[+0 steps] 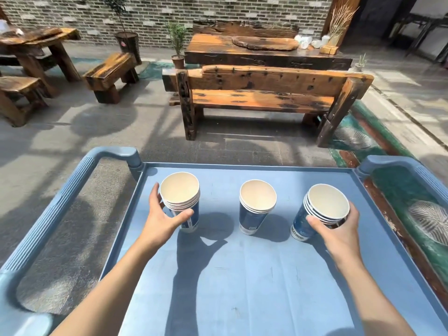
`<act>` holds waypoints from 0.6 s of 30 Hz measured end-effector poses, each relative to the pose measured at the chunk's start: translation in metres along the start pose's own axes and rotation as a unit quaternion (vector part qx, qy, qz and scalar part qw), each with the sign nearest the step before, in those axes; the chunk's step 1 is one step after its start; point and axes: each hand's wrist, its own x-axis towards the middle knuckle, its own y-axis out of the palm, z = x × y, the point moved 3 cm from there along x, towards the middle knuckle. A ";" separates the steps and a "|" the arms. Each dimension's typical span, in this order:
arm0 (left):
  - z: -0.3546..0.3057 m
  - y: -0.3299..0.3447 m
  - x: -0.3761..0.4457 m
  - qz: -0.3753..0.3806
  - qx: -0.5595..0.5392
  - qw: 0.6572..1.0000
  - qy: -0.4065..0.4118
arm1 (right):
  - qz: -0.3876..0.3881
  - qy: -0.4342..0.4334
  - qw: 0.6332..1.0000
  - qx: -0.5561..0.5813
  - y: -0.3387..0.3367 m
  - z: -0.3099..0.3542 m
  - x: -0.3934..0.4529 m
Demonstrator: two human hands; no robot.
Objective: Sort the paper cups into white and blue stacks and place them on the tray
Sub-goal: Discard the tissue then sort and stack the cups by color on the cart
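**Gripping two cup stacks on the tray**

Standing in a row on the blue tray are three stacks of nested paper cups; the left stack is sitting in the curl of the left hand, thumb in front and fingers behind, closed round its upper wall; the right stack is tilting toward the middle while the right hand is clamping it just under the rims; the middle stack is standing free, well apart from both hands. Every outer cup is showing blue; whether white cups are nested inside, I cannot tell. These cups are looking light and thin-walled, so a hard squeeze is likely denting them; nested ones are probably sticking together, and smooth printed sides are likely slipping. Holding just below the rolled rim, where the wall is stiffest, is seeming the safest grip; steadying the base is helping while peeling one off.
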 end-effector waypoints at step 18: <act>0.011 0.005 0.003 -0.004 -0.033 0.999 0.023 | 0.171 -0.035 0.979 -0.110 0.116 0.076 -0.054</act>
